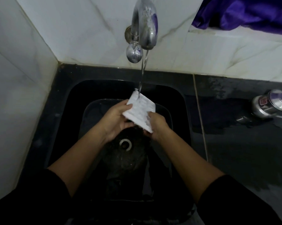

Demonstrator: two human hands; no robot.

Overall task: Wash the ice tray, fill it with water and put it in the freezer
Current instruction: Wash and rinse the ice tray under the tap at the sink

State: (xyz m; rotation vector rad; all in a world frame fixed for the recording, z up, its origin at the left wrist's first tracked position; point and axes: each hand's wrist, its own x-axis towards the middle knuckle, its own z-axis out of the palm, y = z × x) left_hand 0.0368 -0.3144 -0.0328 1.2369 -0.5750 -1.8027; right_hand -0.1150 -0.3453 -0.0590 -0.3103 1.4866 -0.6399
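Hard to make out: the black sink is so dark that we see little of its floor beyond the round metal drain ring.
Blurred: the tray's compartments melt into a pale grid under wet glare, so we cannot count them.
Hidden: the fingers of both hands pass beneath the tray, and its underside is out of our view.
Cut off: a purple cloth runs off the far right corner. A shiny steel container lying on the dark wet counter is clipped by the right edge; we think it may be a lidded pot.
Ice tray: a white rectangular plastic ice tray, held over the middle of the sink and tilted, its far end raised.
Water: a thin stream from the curved chrome tap on the far tiled wall lands on the tray's far end.
Left hand: grips the tray's left edge, thumb on top.
Right hand: curled round the tray's near right end, gripping it.
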